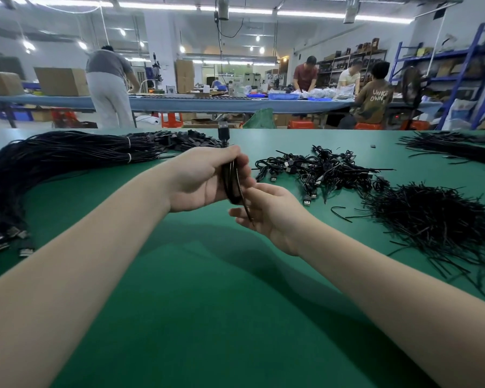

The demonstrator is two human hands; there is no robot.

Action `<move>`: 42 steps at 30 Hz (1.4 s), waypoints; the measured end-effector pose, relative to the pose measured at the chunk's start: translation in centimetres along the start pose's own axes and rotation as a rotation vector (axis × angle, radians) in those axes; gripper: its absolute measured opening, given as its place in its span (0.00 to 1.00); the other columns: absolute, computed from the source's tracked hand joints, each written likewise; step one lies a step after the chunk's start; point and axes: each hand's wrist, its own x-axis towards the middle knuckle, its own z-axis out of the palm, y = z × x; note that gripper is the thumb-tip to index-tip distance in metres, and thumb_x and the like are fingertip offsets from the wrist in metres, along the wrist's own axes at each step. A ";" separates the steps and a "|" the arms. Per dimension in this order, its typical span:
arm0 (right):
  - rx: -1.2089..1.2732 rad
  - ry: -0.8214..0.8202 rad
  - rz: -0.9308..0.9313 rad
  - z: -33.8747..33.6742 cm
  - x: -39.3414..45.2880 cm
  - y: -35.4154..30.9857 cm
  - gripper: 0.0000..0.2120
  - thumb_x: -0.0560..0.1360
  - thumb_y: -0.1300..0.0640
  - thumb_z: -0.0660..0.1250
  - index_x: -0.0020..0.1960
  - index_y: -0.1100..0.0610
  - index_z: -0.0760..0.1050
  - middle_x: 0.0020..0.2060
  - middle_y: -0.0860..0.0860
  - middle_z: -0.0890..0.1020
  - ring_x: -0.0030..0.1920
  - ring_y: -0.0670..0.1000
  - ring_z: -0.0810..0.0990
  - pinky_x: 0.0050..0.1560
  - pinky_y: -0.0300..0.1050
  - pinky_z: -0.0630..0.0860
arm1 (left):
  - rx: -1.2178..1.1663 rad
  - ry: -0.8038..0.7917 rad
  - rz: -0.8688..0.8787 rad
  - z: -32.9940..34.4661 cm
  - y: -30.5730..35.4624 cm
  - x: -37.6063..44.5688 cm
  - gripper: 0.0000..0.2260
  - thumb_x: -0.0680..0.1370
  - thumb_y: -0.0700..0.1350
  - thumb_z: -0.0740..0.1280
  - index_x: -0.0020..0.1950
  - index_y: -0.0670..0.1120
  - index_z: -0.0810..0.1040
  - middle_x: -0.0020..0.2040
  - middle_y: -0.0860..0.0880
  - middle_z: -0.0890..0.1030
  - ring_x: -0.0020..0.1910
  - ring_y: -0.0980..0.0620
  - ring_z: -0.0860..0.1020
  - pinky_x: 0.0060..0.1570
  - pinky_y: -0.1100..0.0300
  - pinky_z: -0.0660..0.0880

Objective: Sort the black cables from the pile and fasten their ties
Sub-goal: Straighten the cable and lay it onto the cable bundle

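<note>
Coiled cable [231, 179] in left hand [199, 179], above green table [179, 289]

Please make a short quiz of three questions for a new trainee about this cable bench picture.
1. True or false: the left hand grips a coiled black cable.
2. Where does the loose tie pile lie? A) right of the hands B) left of the hands C) on the floor
3. Fill in: the right hand touches a thin black ____.

Key: 1 true; 2 A; 3 tie.
</note>
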 end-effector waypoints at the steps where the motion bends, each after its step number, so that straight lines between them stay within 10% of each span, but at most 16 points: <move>1: -0.027 0.026 -0.013 -0.3 0.1 0.2 0.05 0.79 0.58 0.65 0.44 0.55 0.76 0.30 0.46 0.82 0.34 0.49 0.81 0.44 0.43 0.76 | 0.125 0.040 -0.001 -0.2 -0.1 0.1 0.14 0.83 0.49 0.57 0.42 0.45 0.76 0.35 0.50 0.80 0.34 0.54 0.79 0.43 0.58 0.78; 4: -0.123 0.081 -0.058 -0.7 0.3 0.5 0.05 0.77 0.58 0.67 0.42 0.54 0.78 0.34 0.48 0.83 0.32 0.48 0.80 0.40 0.39 0.78 | 0.453 0.132 -0.010 -0.6 -0.3 0.3 0.16 0.82 0.53 0.58 0.40 0.49 0.78 0.35 0.53 0.79 0.37 0.54 0.77 0.42 0.58 0.70; 9: -0.099 -0.001 -0.073 -0.4 0.4 0.6 0.09 0.81 0.53 0.61 0.47 0.54 0.78 0.36 0.50 0.85 0.34 0.51 0.83 0.38 0.39 0.80 | 0.357 0.154 0.076 -0.3 -0.8 0.5 0.15 0.82 0.50 0.59 0.42 0.46 0.79 0.48 0.46 0.81 0.46 0.49 0.78 0.61 0.50 0.72; 15: -0.146 -0.119 -0.100 -0.8 0.5 0.5 0.15 0.79 0.44 0.60 0.52 0.54 0.77 0.41 0.52 0.86 0.37 0.51 0.83 0.47 0.43 0.77 | 0.342 0.152 0.161 0.1 -1.3 1.1 0.15 0.83 0.49 0.57 0.43 0.45 0.76 0.38 0.49 0.79 0.33 0.57 0.77 0.33 0.66 0.73; 21: -0.488 -0.055 -0.252 -0.4 0.3 1.0 0.09 0.78 0.51 0.65 0.45 0.56 0.74 0.32 0.45 0.79 0.31 0.46 0.77 0.42 0.47 0.75 | 0.415 0.106 0.161 0.1 -2.5 1.4 0.14 0.84 0.48 0.55 0.44 0.46 0.76 0.36 0.49 0.77 0.29 0.56 0.74 0.30 0.65 0.72; 29: -0.835 0.057 -0.401 0.2 0.9 1.9 0.14 0.82 0.55 0.56 0.38 0.48 0.59 0.29 0.46 0.66 0.25 0.42 0.64 0.28 0.39 0.59 | 0.522 0.199 0.289 0.6 -3.8 2.3 0.16 0.83 0.48 0.57 0.40 0.52 0.79 0.38 0.55 0.78 0.40 0.58 0.75 0.45 0.63 0.72; 35: -0.918 0.146 -0.307 -1.1 1.3 2.0 0.12 0.82 0.56 0.49 0.40 0.51 0.63 0.34 0.47 0.70 0.32 0.45 0.67 0.36 0.44 0.61 | 0.496 0.180 0.206 1.4 -4.6 2.3 0.15 0.83 0.52 0.57 0.49 0.51 0.82 0.52 0.47 0.82 0.48 0.52 0.79 0.54 0.57 0.76; 39: -1.064 0.159 -0.200 -2.4 1.6 2.1 0.14 0.83 0.52 0.48 0.50 0.60 0.68 0.35 0.51 0.71 0.38 0.55 0.70 0.40 0.45 0.63 | 1.001 0.597 0.492 0.2 -5.3 1.9 0.14 0.81 0.53 0.60 0.45 0.48 0.81 0.44 0.52 0.82 0.46 0.48 0.79 0.47 0.55 0.74; 42: -1.262 0.136 -0.203 -3.0 1.6 1.4 0.15 0.83 0.50 0.48 0.49 0.58 0.66 0.43 0.56 0.77 0.45 0.59 0.76 0.49 0.52 0.72 | 1.570 0.671 0.832 -0.9 -6.8 1.7 0.09 0.77 0.44 0.65 0.57 0.45 0.78 0.60 0.45 0.77 0.59 0.42 0.73 0.55 0.49 0.71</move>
